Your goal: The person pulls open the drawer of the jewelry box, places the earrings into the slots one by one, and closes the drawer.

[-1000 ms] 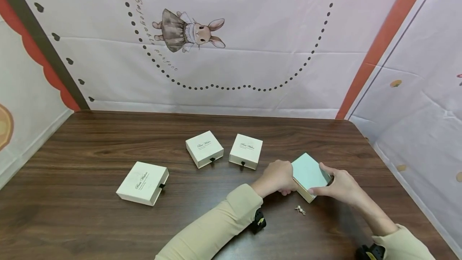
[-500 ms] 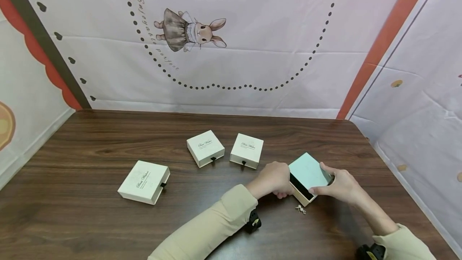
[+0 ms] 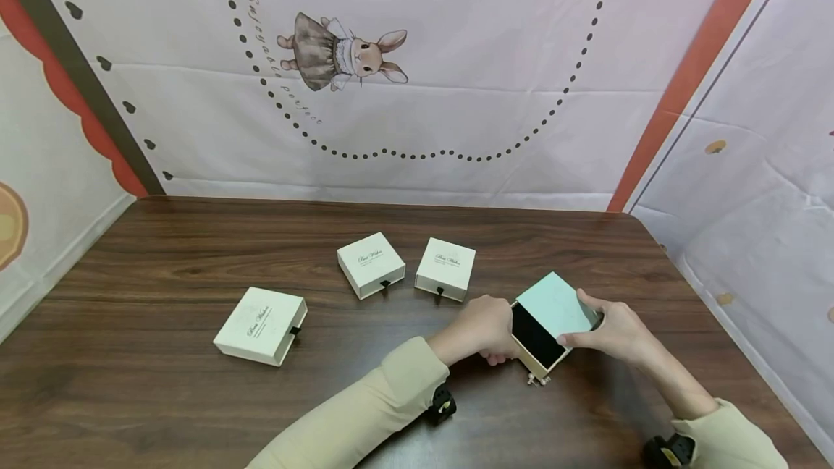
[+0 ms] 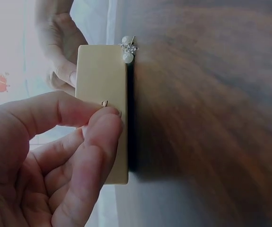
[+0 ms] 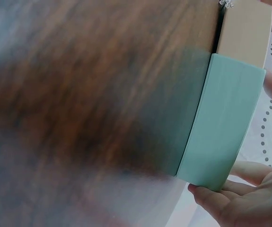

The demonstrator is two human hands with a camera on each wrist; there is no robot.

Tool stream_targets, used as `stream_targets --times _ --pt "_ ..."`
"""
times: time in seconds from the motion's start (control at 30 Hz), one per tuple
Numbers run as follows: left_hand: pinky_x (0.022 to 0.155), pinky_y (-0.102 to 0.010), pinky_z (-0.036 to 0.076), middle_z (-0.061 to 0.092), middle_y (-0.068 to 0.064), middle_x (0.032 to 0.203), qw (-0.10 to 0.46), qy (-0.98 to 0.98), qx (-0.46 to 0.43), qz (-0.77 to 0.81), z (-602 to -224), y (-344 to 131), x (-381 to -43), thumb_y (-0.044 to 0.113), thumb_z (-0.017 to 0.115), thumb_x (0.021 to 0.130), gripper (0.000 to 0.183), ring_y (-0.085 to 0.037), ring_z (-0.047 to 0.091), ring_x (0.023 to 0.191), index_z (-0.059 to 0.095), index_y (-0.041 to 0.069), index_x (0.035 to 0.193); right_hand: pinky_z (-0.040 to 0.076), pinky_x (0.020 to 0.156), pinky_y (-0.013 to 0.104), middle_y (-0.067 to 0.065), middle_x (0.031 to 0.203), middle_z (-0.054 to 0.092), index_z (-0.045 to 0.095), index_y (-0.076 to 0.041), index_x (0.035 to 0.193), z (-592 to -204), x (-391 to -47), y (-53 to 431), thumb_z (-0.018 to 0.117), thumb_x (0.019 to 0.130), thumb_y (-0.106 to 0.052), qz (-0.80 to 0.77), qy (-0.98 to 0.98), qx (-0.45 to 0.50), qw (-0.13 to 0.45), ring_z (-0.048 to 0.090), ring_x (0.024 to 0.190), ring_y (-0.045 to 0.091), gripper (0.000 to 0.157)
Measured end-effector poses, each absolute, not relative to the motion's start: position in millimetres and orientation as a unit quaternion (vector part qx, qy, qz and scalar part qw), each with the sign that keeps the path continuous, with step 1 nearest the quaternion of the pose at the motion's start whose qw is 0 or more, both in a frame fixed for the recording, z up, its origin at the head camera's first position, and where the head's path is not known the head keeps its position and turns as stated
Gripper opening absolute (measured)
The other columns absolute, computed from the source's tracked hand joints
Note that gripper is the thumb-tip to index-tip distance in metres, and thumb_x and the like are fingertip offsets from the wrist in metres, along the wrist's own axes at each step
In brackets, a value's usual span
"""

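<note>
A mint-green box sleeve (image 3: 557, 301) sits at the right of the table, with its tan drawer (image 4: 100, 73) slid partway out to the left. Black lining (image 3: 536, 335) shows inside the drawer. My left hand (image 3: 487, 326) pinches the small pull at the drawer's front between thumb and fingers. The right hand (image 3: 617, 331) grips the sleeve by its sides, thumb at the near edge and fingers at the far one. Small jewelry with pearls and sparkling stones (image 4: 128, 52) lies on the table at the drawer's near corner, partly hidden by it in the head view.
Two white drawer boxes, one (image 3: 371, 265) and another (image 3: 446, 268), stand toward the back middle of the dark wooden table (image 3: 163, 396). A third white box (image 3: 260, 326) is at the left. A printed cloth (image 3: 456, 56) hangs behind the table.
My left hand has moved left and toward me, drawing the drawer out of the sleeve so its black inside shows. The right hand stays in place. The drawer now partly covers the jewelry.
</note>
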State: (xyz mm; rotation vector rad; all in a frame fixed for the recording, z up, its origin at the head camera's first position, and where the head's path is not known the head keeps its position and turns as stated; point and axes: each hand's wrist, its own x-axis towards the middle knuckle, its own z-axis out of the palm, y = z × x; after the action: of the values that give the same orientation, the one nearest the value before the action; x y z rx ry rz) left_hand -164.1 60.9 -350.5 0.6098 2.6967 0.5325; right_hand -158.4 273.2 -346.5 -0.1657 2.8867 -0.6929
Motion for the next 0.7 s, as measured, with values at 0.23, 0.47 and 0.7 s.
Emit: stream_targets --times 0.23,0.47,0.7 --pt "0.042 -0.018 0.041 0.054 0.008 0.04 0.16 0.941 0.215 0.207 -352.1 53.7 -157.9 0.022 0.069 0.075 0.034 -0.005 0.054 0.038 0.059 0.017 0.044 0.038 0.068 0.031 0.025 0.091 0.059 0.032 0.008 0.135 -345.7 -157.2 273.8 0.076 0.067 -0.04 -0.237 0.966 -0.058 0.087 0.048 0.088 0.025 0.094" --pt "0.041 -0.018 0.041 0.054 0.008 0.04 0.162 0.941 0.212 0.209 -350.5 49.2 -155.1 0.02 0.068 0.074 0.032 -0.006 0.054 0.039 0.059 0.016 0.044 0.042 0.074 0.038 0.038 0.128 0.038 0.033 0.009 0.135 -346.4 -157.5 274.0 0.076 0.067 -0.041 -0.234 0.966 -0.066 0.084 0.045 0.11 0.037 0.094" --pt "0.042 -0.018 0.041 0.055 0.008 0.041 0.166 0.937 0.213 0.22 -351.0 45.6 -154.3 0.02 0.068 0.075 0.032 -0.006 0.055 0.04 0.06 0.016 0.044 0.042 0.077 0.042 0.039 0.13 0.035 0.033 0.008 0.135 -347.1 -157.8 273.9 0.076 0.067 -0.042 -0.235 0.966 -0.061 0.087 0.043 0.114 0.041 0.095"
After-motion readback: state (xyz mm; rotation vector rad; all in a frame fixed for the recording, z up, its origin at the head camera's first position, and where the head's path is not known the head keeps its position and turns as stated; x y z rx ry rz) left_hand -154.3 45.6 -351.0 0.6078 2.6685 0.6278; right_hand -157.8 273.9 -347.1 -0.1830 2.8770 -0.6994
